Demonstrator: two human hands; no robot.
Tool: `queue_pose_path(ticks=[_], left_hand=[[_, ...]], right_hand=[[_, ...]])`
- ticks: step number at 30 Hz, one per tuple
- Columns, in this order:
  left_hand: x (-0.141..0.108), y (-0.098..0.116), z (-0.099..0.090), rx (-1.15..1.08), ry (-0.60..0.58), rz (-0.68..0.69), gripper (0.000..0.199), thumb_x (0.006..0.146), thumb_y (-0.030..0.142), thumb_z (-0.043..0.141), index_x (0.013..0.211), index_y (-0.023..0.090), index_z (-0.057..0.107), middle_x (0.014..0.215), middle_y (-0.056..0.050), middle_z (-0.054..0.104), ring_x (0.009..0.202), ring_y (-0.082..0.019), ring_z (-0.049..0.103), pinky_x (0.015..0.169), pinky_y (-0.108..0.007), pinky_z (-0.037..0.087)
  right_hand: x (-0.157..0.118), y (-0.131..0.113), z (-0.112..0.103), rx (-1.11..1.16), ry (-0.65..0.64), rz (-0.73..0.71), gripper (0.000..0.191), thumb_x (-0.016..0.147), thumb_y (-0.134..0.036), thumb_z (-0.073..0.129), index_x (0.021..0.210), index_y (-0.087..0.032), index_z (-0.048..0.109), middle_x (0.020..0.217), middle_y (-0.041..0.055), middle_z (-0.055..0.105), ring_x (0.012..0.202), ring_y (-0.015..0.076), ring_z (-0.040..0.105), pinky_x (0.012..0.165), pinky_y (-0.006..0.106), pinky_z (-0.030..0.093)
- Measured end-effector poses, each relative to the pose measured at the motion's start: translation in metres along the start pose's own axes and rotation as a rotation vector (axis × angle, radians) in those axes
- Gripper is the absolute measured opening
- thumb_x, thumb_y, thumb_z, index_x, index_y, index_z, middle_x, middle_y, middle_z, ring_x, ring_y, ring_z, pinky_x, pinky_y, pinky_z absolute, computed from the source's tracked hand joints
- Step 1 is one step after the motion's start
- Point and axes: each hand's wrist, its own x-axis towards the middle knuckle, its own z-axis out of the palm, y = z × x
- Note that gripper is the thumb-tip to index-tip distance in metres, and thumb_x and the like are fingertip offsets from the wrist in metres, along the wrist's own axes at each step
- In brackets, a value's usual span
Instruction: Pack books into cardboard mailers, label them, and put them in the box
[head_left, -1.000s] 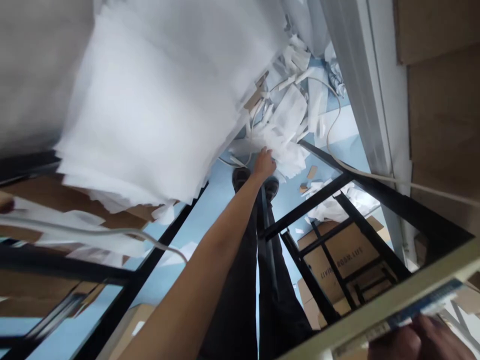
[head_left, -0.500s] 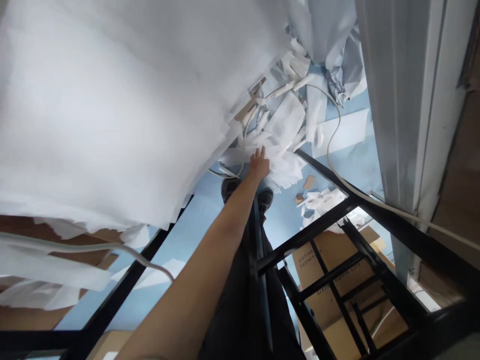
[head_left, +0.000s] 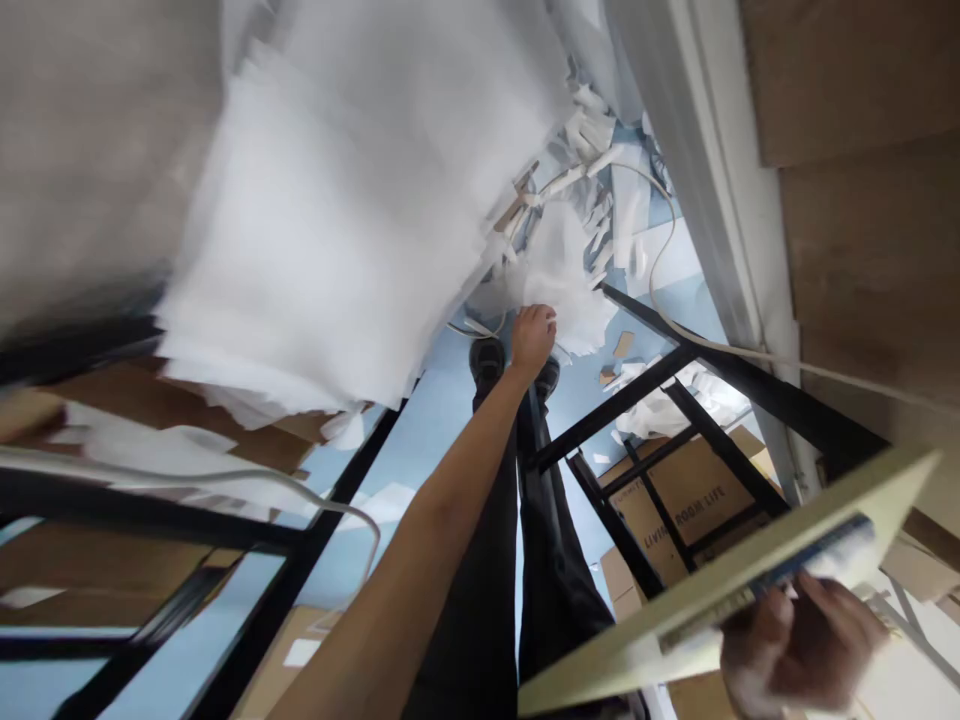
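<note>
My left hand (head_left: pixel 534 338) reaches down past my knees to the white paper scraps (head_left: pixel 577 310) heaped on the blue floor. Its fingers are curled in, closed on white paper, though the hold itself is partly hidden. At the lower right, my right hand (head_left: pixel 802 640) grips a long, pale yellow flat board (head_left: pixel 600 665) bearing a dark blue and white patch; motion blurs it. A large stack of white sheets (head_left: pixel 352 230) lies to the left, above the left hand's level.
Black metal frames (head_left: pixel 615 410) stand on both sides of my legs. A pale cable (head_left: pixel 660 300) loops over the scraps and across the right frame. Cardboard boxes (head_left: pixel 705 510) sit behind that frame. A grey-white post (head_left: pixel 720 170) rises at the right.
My left hand's fingers went from stretched out to curled at the paper. My right hand came into view at the lower right with the pale board. The camera view shifted.
</note>
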Motion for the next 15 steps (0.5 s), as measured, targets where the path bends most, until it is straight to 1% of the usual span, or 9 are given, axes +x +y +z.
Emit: queue_pose_path(ticks=[2,3,4,7,8,10,12,14,15], left_hand=[[-0.03,0.02,-0.029,-0.032,-0.01,-0.015,0.044,0.102,0.012,0.062,0.143,0.026,0.071,0.122,-0.01,0.078,0.126,-0.028,0.07,0.118,-0.041,0.053],[-0.044,0.029,-0.044,-0.041,-0.017,-0.015,0.043,0.102,0.012,0.063,0.141,0.026,0.072,0.119,-0.009,0.078,0.124,-0.028,0.071,0.117,-0.041,0.055],[-0.057,0.038,-0.06,-0.045,-0.016,-0.01,0.036,0.102,0.015,0.065,0.135,0.025,0.075,0.118,-0.01,0.078,0.123,-0.028,0.072,0.117,-0.041,0.055],[-0.094,0.063,-0.109,-0.076,0.066,0.018,0.006,0.102,0.024,0.071,0.106,0.024,0.076,0.126,-0.013,0.076,0.13,-0.03,0.071,0.122,-0.043,0.054],[-0.106,0.071,-0.126,-0.11,0.11,0.024,0.001,0.102,0.025,0.072,0.102,0.024,0.073,0.131,-0.013,0.076,0.134,-0.029,0.07,0.123,-0.042,0.053],[-0.13,0.086,-0.16,-0.205,0.182,0.019,0.003,0.101,0.024,0.071,0.102,0.025,0.068,0.134,-0.011,0.077,0.132,-0.027,0.071,0.12,-0.04,0.055],[-0.156,0.101,-0.193,-0.289,0.241,-0.009,0.005,0.103,0.026,0.069,0.101,0.025,0.065,0.117,-0.007,0.079,0.115,-0.025,0.076,0.109,-0.036,0.059],[-0.183,0.115,-0.224,-0.331,0.308,-0.014,0.012,0.103,0.031,0.07,0.096,0.026,0.062,0.094,-0.001,0.075,0.095,-0.022,0.074,0.095,-0.033,0.06],[-0.198,0.123,-0.239,-0.34,0.345,0.007,0.016,0.104,0.035,0.07,0.094,0.026,0.061,0.086,0.001,0.071,0.088,-0.022,0.072,0.089,-0.031,0.059]], right_hand=[[0.009,-0.005,0.024,0.042,0.139,-0.023,0.03,0.104,-0.033,0.079,0.134,-0.029,0.081,0.104,0.0089,0.066,0.089,0.0279,0.068,0.075,0.046,0.055],[0.013,-0.006,0.032,0.061,0.136,-0.017,0.027,0.104,-0.031,0.078,0.131,-0.027,0.081,0.102,0.0085,0.066,0.089,0.0277,0.068,0.075,0.045,0.055],[0.016,-0.008,0.036,0.066,0.129,-0.007,0.025,0.104,-0.03,0.077,0.129,-0.026,0.079,0.102,0.0088,0.067,0.092,0.0285,0.068,0.077,0.045,0.056],[0.018,-0.009,0.037,0.041,0.094,0.018,0.02,0.106,-0.034,0.073,0.123,-0.023,0.074,0.106,0.0107,0.07,0.1,0.0305,0.069,0.086,0.048,0.059],[0.018,-0.009,0.036,0.031,0.091,0.027,0.02,0.107,-0.035,0.072,0.121,-0.022,0.074,0.106,0.0108,0.07,0.102,0.0306,0.069,0.089,0.049,0.059],[0.016,-0.007,0.036,0.036,0.094,0.04,0.02,0.108,-0.037,0.068,0.12,-0.021,0.073,0.107,0.0107,0.07,0.103,0.03,0.069,0.094,0.05,0.059],[0.016,-0.005,0.04,0.059,0.102,0.058,0.023,0.11,-0.039,0.064,0.121,-0.021,0.072,0.107,0.011,0.07,0.105,0.03,0.069,0.097,0.05,0.058],[0.017,-0.003,0.045,0.073,0.086,0.094,0.027,0.111,-0.043,0.06,0.121,-0.021,0.072,0.108,0.0114,0.069,0.106,0.03,0.068,0.101,0.052,0.057],[0.018,-0.003,0.046,0.083,0.065,0.115,0.03,0.111,-0.045,0.058,0.122,-0.021,0.073,0.108,0.0119,0.069,0.108,0.0302,0.068,0.103,0.053,0.056]])
